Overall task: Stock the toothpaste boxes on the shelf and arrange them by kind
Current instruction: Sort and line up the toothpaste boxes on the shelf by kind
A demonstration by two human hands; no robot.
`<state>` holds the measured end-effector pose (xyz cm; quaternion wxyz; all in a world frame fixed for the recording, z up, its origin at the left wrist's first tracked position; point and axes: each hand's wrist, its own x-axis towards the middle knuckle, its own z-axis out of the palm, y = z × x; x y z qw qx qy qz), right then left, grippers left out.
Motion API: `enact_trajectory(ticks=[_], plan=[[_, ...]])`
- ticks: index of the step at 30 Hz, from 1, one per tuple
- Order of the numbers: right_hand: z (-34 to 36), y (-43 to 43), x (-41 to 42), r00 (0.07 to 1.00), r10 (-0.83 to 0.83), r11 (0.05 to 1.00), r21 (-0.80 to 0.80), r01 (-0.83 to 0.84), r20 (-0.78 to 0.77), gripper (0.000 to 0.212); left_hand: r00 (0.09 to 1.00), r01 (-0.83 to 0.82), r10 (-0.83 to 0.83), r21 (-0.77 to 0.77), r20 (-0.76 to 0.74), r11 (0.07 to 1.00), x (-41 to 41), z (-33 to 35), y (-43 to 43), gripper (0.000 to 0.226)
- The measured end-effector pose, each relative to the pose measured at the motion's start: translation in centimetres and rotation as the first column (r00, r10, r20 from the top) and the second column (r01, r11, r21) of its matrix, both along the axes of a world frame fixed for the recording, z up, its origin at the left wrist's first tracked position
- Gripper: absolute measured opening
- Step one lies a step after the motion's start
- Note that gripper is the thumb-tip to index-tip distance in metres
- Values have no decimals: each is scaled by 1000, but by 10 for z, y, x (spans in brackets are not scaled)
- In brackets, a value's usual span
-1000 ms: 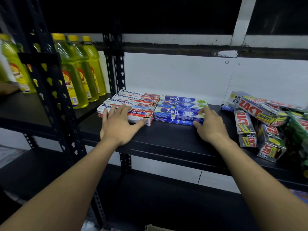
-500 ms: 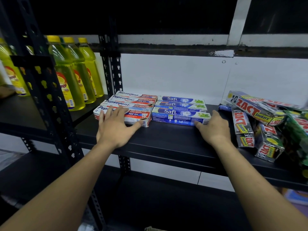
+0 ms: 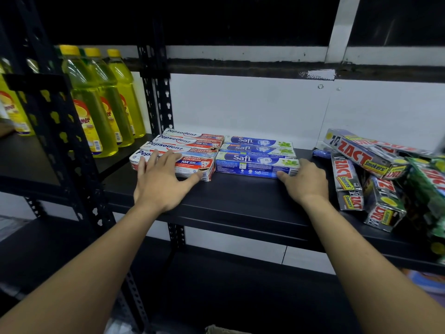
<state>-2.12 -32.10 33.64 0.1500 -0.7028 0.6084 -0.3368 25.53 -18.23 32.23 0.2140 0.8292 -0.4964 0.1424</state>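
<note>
Black metal shelf [image 3: 240, 203] before a white wall [image 3: 240, 104]. Safi boxes [image 3: 255, 160] lie in blue rows at mid-shelf, and Pepsodent boxes [image 3: 192, 145] lie touching them on their left. Left hand [image 3: 161, 186] rests flat on the front Pepsodent box, fingers spread and thumb against its front face. Right hand [image 3: 305, 184] meets the right end of the front Safi box, thumb on its front face; its fingers are hidden, so a grip cannot be told. Zact boxes [image 3: 356, 160] lie jumbled to the right of the Safi boxes; yellow bottles [image 3: 96, 104] stand far to their left.
</note>
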Motion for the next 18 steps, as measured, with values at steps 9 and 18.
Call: enact_trajectory(ticks=[9,18], plan=[[0,1,-1,1000,10,1000,-4,-10,-16,49,1000,-2,2,4,-3,1000,-2,2,1,90],[-1,0,-1,999,-15,1000,26,14,41,49,1000,-6,6,5,1,1000,-2,2,1,90]])
